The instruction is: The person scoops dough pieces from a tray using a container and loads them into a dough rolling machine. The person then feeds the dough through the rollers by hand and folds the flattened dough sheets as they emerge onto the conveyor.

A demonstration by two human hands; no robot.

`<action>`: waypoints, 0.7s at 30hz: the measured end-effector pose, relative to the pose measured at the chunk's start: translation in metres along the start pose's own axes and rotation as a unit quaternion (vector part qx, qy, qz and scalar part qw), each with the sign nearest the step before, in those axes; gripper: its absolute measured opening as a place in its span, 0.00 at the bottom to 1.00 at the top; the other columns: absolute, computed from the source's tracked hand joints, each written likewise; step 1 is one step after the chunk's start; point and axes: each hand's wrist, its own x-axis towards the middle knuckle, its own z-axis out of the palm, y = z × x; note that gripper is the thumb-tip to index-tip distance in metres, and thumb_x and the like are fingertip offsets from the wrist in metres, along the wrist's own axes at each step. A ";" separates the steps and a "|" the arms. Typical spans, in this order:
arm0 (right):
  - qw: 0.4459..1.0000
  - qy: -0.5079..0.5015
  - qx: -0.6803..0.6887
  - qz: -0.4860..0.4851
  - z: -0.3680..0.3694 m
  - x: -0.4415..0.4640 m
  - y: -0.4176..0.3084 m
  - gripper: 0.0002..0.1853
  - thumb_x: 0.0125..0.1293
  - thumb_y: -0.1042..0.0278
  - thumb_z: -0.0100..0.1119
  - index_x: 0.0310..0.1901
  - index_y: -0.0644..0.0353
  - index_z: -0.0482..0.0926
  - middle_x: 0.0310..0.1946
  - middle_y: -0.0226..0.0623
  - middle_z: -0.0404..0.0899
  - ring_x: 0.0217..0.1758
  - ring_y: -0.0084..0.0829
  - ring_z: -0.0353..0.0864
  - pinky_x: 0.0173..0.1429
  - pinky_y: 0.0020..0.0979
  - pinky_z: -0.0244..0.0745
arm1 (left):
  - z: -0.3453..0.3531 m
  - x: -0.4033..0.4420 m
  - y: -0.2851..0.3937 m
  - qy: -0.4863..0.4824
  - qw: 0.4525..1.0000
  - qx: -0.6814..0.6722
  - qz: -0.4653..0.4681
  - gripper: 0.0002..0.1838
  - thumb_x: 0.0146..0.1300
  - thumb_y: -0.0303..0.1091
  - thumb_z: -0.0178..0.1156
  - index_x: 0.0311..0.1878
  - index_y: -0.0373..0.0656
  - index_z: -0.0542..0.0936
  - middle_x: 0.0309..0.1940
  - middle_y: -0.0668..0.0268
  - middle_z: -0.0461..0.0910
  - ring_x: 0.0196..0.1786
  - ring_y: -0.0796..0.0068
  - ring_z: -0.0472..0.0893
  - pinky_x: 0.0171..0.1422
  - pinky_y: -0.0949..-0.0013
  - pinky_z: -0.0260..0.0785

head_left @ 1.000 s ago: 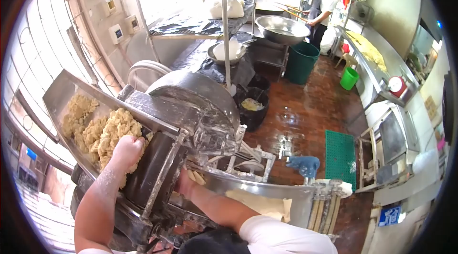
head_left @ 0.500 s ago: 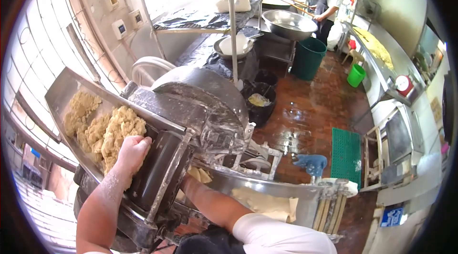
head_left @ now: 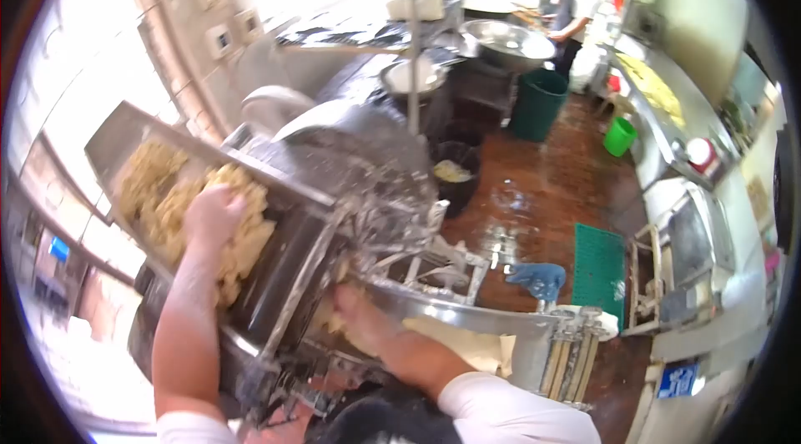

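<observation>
Crumbly tan dough (head_left: 157, 198) lies heaped in a slanted metal hopper (head_left: 125, 123) on a floury machine. On top of the heap rests my left hand (head_left: 215, 212), its fingers curled and pressed to the dough; whether it grips any is blurred. A dark roller (head_left: 271, 273) lies just right of the dough. My right hand (head_left: 349, 310) is below the roller's frame, beside pale dough pieces over the metal tray (head_left: 526, 352); motion smears its fingers. A flat dough sheet (head_left: 467, 345) lies in that tray, near my right forearm.
Beyond the machine's large round guard (head_left: 350, 131) is a black bucket (head_left: 455, 181). A green bin (head_left: 538, 106) stands under a wide metal bowl (head_left: 509, 42). A co-worker (head_left: 577, 10) stands behind. A blue glove (head_left: 538, 280) and green mat (head_left: 597, 269) are at right.
My left hand has moved up and left, away from the roller and onto the dough. My right hand has come partly out from behind the roller's frame, with pale pieces beside it.
</observation>
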 end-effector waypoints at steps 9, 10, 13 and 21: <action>0.995 0.074 0.060 0.014 -0.038 -0.030 -0.003 0.21 0.62 0.66 0.66 0.55 0.63 0.76 0.44 0.41 0.82 0.48 0.37 0.83 0.49 0.38 0.80 | 0.017 -0.004 0.007 -0.144 0.989 0.008 0.016 0.16 0.64 0.45 0.54 0.43 0.43 0.83 0.41 0.53 0.83 0.48 0.51 0.82 0.54 0.51 0.73; 0.995 0.074 0.059 0.013 -0.042 -0.035 -0.003 0.21 0.62 0.66 0.66 0.55 0.63 0.76 0.44 0.41 0.82 0.48 0.37 0.83 0.49 0.38 0.80 | 0.016 -0.003 0.009 -0.143 0.990 0.006 0.016 0.16 0.64 0.45 0.54 0.43 0.43 0.83 0.41 0.53 0.83 0.48 0.51 0.82 0.54 0.51 0.73; 0.994 0.074 0.076 -0.025 -0.052 -0.057 -0.013 0.21 0.62 0.70 0.65 0.55 0.65 0.75 0.45 0.42 0.82 0.48 0.39 0.83 0.53 0.41 0.80 | 0.013 -0.002 0.017 -0.186 0.982 -0.005 0.007 0.17 0.63 0.45 0.55 0.42 0.42 0.84 0.42 0.52 0.83 0.49 0.51 0.82 0.55 0.52 0.73; 0.989 0.131 -0.056 -0.046 -0.108 -0.087 -0.002 0.17 0.63 0.67 0.64 0.51 0.63 0.79 0.43 0.38 0.83 0.41 0.34 0.85 0.44 0.37 0.80 | 0.022 -0.012 0.031 -0.220 0.975 0.020 0.007 0.19 0.63 0.45 0.54 0.44 0.39 0.83 0.44 0.49 0.83 0.50 0.49 0.81 0.56 0.52 0.73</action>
